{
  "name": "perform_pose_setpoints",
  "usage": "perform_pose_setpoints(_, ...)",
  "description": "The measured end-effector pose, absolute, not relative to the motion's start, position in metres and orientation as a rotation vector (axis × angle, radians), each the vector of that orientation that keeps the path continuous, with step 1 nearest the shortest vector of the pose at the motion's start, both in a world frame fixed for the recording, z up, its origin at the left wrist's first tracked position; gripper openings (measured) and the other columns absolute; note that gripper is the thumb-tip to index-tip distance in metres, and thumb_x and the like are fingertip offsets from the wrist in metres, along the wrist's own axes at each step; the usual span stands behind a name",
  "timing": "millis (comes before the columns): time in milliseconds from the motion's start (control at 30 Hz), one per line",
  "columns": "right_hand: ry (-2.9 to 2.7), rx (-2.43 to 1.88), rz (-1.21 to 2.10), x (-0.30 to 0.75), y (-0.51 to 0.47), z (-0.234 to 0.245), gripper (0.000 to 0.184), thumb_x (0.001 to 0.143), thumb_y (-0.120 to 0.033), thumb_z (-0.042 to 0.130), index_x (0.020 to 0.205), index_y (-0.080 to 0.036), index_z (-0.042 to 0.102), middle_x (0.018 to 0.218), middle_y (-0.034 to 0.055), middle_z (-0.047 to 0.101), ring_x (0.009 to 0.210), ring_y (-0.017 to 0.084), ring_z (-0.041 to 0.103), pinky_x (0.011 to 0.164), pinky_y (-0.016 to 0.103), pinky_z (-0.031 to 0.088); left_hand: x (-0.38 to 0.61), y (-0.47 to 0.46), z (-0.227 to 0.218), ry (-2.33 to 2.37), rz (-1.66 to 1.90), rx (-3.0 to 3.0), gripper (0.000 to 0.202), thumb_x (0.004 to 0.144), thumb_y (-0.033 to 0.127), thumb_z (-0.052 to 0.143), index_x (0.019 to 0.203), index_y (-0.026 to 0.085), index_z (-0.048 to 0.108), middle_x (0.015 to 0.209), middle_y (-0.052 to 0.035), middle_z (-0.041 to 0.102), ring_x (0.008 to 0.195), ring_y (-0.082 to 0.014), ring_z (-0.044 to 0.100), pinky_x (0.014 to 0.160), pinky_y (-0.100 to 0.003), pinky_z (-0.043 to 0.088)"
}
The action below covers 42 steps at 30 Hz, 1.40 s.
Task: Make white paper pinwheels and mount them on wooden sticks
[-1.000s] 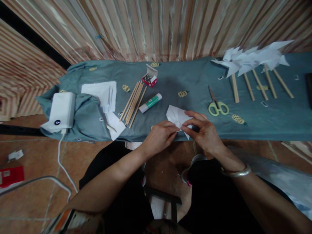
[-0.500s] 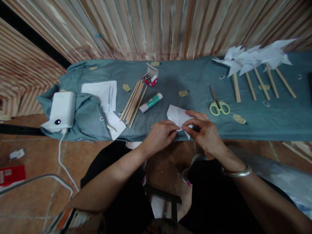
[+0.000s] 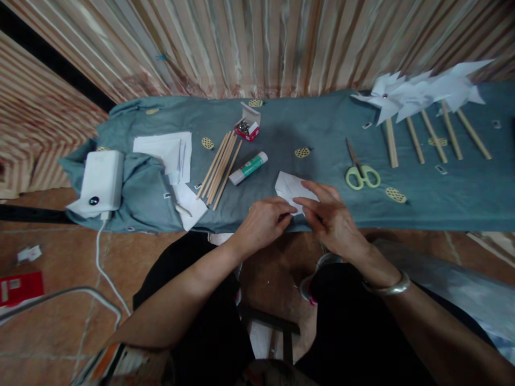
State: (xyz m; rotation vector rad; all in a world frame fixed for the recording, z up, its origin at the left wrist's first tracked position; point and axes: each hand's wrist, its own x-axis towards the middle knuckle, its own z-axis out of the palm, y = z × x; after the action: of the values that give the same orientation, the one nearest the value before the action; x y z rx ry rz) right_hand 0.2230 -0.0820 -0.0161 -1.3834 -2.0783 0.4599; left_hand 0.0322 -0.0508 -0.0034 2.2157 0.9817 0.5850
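A sheet of white paper (image 3: 287, 185), folded at several edges, lies near the front edge of the cloth-covered table. My left hand (image 3: 263, 221) pinches its lower left edge between thumb and fingers. Over the paper's right part rests my right hand (image 3: 332, 217), its fingers stretched out and apart, with the fingertips touching the paper. The right hand covers much of that side of the sheet. A glue stick (image 3: 249, 168) lies to the left of the paper, and green-handled scissors (image 3: 362, 176) lie to its right.
Several wooden sticks (image 3: 219, 170) lie beside an open red box of metal pins (image 3: 247, 128). More white paper (image 3: 183, 155) and a white power bank (image 3: 102, 179) with a cable are at the left. Several paper pinwheels (image 3: 426, 96) on sticks lie at the back right.
My right hand's fingers have loosened from their pinch at the paper's lower edge and spread over the sheet. The small flap that hung at the front no longer shows. My left hand stays put.
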Motion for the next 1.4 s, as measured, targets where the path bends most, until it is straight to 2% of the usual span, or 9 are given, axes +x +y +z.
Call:
perform_pose_setpoints(100,-2.113,-1.377,0.444,0.223,-0.082,-0.018,0.032,0.092,-0.02,0.044,0.115,-0.022,0.067,0.14,0.0118,0.052,0.128,0.032,0.045,0.104,0.056,0.041,0.033,-0.051,-0.003,0.987,0.571,2.211,0.02,0.086,0.011,0.056,0.098,0.016,0.072,0.102,-0.006,0.074,0.097,-0.0181,0.07,0.09,-0.032,0.055)
perform_pose_setpoints(267,-2.14,-1.403,0.433,0.221,-0.084,-0.02,0.035,0.09,-0.018,0.044,0.117,-0.028,0.063,0.145,0.0069,0.047,0.131,0.032,0.041,0.104,0.058,0.039,0.033,-0.051,-0.003,0.987,0.568,2.209,0.021,0.087,0.012,0.055,0.099,0.017,0.071,0.102,-0.0049,0.074,0.096,-0.017,0.069,0.089,-0.031,0.055)
perform_pose_setpoints(667,-2.134,-1.385,0.345,0.212,-0.091,-0.026,0.039,0.088,-0.011,0.04,0.12,-0.024,0.058,0.142,0.0107,0.051,0.129,0.03,0.044,0.101,0.054,0.042,0.031,-0.056,-0.004,1.007,0.474,2.393,0.019,0.089,0.015,0.052,0.101,0.015,0.067,0.1,-0.0072,0.066,0.094,-0.0184,0.066,0.083,-0.03,0.055)
perform_pose_setpoints(767,-2.106,-1.393,0.384,0.218,-0.089,-0.021,0.04,0.089,-0.013,0.04,0.123,-0.025,0.059,0.142,0.01,0.051,0.13,0.029,0.045,0.104,0.054,0.041,0.032,-0.056,-0.005,1.006,0.468,2.423,0.02,0.09,0.015,0.051,0.103,0.016,0.067,0.099,-0.0062,0.065,0.095,-0.0182,0.065,0.083,-0.03,0.054)
perform_pose_setpoints(933,-2.032,-1.528,0.365,0.23,-0.079,-0.016,0.042,0.094,-0.022,0.036,0.132,-0.018,0.054,0.138,0.0144,0.055,0.131,0.03,0.047,0.106,0.053,0.039,0.031,-0.057,-0.004,0.996,0.463,2.502,0.022,0.091,0.016,0.051,0.105,0.016,0.067,0.101,-0.007,0.065,0.096,-0.0189,0.065,0.083,-0.03,0.054)
perform_pose_setpoints(1100,-2.01,-1.558,0.342,0.235,-0.074,-0.011,0.037,0.096,-0.029,0.04,0.123,-0.017,0.061,0.127,0.0147,0.064,0.12,0.03,0.059,0.102,0.051,0.045,0.023,-0.045,-0.003,1.004,0.51,2.594,0.021,0.091,0.013,0.051,0.101,0.015,0.069,0.102,-0.0069,0.067,0.097,-0.0187,0.062,0.084,-0.031,0.053)
perform_pose_setpoints(1267,-1.975,-1.536,0.322,0.236,-0.08,-0.008,0.029,0.094,-0.028,0.045,0.112,-0.018,0.065,0.113,0.0122,0.071,0.107,0.027,0.066,0.094,0.046,0.052,0.016,-0.031,0.0,1.078,0.612,2.665,0.023,0.091,0.01,0.048,0.093,0.015,0.071,0.102,-0.0077,0.067,0.093,-0.0193,0.058,0.081,-0.033,0.051)
perform_pose_setpoints(1400,-1.986,-1.522,0.315,0.236,-0.081,-0.008,0.027,0.092,-0.026,0.047,0.109,-0.017,0.065,0.11,0.0129,0.072,0.104,0.027,0.067,0.092,0.045,0.053,0.024,-0.039,0.002,0.956,0.61,2.649,0.022,0.093,0.029,0.053,0.099,0.015,0.068,0.104,-0.0085,0.067,0.097,-0.0214,0.056,0.084,-0.036,0.048)
